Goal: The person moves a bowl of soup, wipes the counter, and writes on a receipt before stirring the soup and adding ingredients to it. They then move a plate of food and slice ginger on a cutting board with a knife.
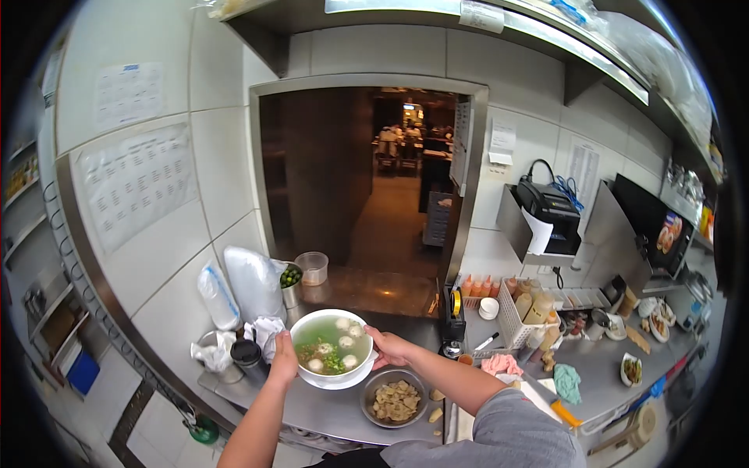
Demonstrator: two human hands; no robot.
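A round white ceramic bowl (343,380) of pale broth, white balls and chopped greens is held in the lower centre of the frame, above the stainless steel counter (312,412). The bowl's left rim is clasped by the left hand (282,360), thumb laid along the edge. The right rim is clasped by the right hand (388,347), thumb pressed on top. The remaining fingers of both hands are hidden under the bowl, so it cannot be told whether they are spread. A round metal bowl (367,390) of fried pieces is located just below the white bowl. A clear plastic cup (312,267) is placed above it, on the ledge of the serving hatch (367,179).
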